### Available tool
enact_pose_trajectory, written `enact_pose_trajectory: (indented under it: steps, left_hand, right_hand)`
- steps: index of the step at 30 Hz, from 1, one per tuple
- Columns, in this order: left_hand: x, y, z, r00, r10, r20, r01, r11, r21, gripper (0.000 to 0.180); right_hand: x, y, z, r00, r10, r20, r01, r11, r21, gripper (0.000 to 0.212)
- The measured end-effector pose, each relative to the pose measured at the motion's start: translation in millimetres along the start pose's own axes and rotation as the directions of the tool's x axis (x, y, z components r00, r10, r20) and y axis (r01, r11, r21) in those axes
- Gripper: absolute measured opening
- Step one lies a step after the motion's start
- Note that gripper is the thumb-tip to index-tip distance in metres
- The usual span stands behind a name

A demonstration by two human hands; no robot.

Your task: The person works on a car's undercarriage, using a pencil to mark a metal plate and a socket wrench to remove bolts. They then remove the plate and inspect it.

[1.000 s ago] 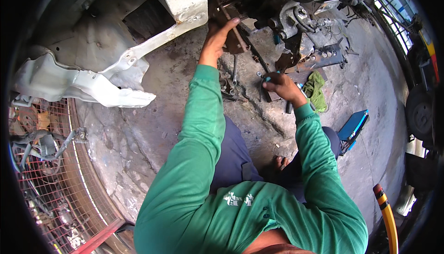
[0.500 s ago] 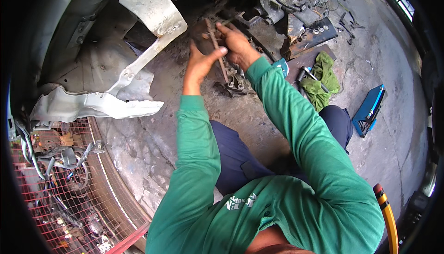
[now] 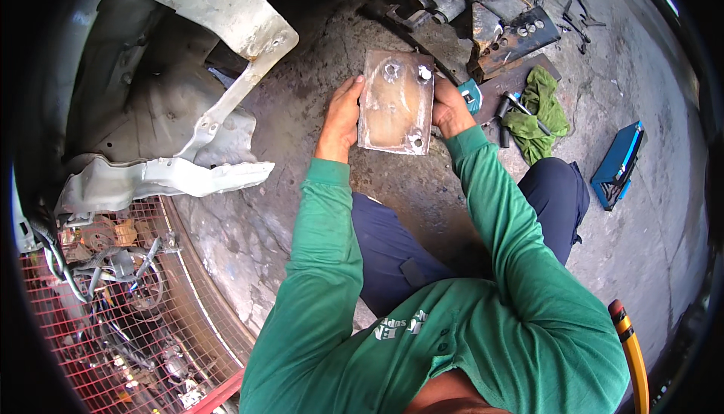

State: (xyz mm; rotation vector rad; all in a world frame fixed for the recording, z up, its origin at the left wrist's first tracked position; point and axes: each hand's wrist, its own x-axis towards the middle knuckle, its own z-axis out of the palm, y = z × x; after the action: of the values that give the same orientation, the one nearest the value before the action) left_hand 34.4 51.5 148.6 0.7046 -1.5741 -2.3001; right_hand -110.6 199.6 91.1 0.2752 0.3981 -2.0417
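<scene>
A flat, rectangular, rust-stained metal plate (image 3: 395, 108) faces up between my two hands, with holes near some of its corners and pale marks on its surface. My left hand (image 3: 342, 118) is closed on its left edge. On the opposite edge, my right hand (image 3: 450, 108) grips it, with most of those fingers hidden behind the plate. Just beyond my right wrist, a teal object (image 3: 470, 96) rests near a dark flat piece on the floor.
To the right lie a green rag (image 3: 544, 109) with a metal tool across it and a blue case (image 3: 618, 164). A dark bracket with holes (image 3: 520, 43) sits farther back. Bent pale sheet metal (image 3: 166, 176) juts in at left, above a red wire-mesh cage (image 3: 113, 301).
The plate has turned from edge-on to broad face up and come nearer. My right hand has moved right and nearer, my left slightly right; they now hold opposite edges.
</scene>
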Motion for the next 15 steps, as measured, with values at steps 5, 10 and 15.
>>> enact_pose_trajectory:
  steps: [5, 10, 15]
  left_hand:
    - [0, -2, 4, 0.99, 0.118, 0.077, -0.12, 0.993, 0.021, 0.033]
    - [-1, -5, 0, 0.964, 0.263, 0.037, -0.265, 0.952, 0.154, 0.029]
    - [2, -2, -1, 0.959, 0.28, 0.045, -0.283, 0.933, 0.224, 0.028]
  right_hand:
    - [-1, -4, -4, 0.988, -0.152, 0.03, 0.155, 0.978, -0.143, 0.033]
    - [-21, 2, 10, 0.951, -0.308, 0.001, 0.304, 0.938, -0.166, 0.04]
    - [-38, 3, 0, 0.887, -0.437, 0.147, 0.426, 0.654, -0.626, 0.045]
